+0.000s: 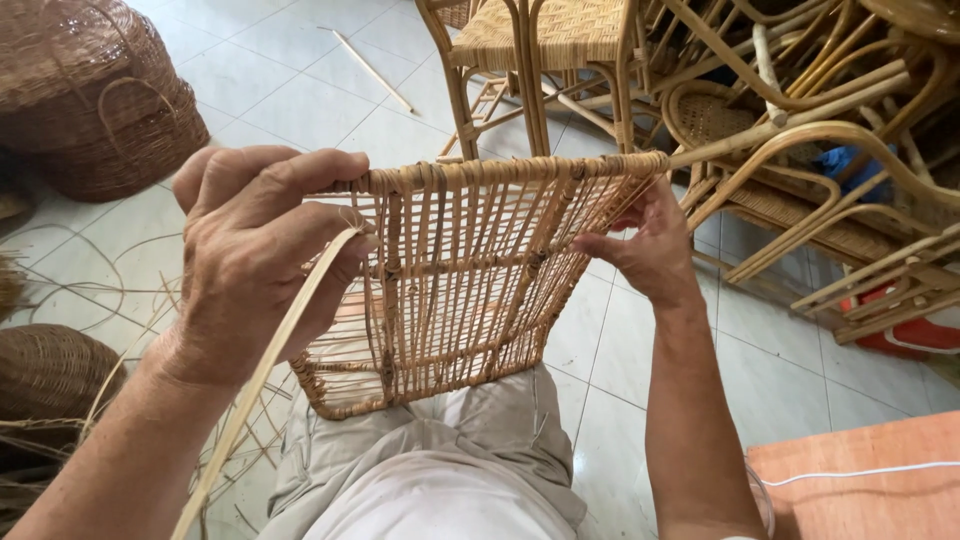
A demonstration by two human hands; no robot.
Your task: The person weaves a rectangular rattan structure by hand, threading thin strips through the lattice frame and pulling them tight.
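The left hand (pixel 255 260) curls over the top left corner of a woven cane panel (pixel 470 280), fingers folded tight on the rim and pinching a long flat cane strip (pixel 262 380) that runs down past the wrist. The right hand (pixel 645 245) grips the panel's right edge — thumb in front, fingers behind, forearm rising straight from below. The panel stands tilted on the person's lap, above a tiled floor (pixel 300 100). Cane chairs (pixel 800 120) are stacked at the right, woven baskets (pixel 90 95) at the left.
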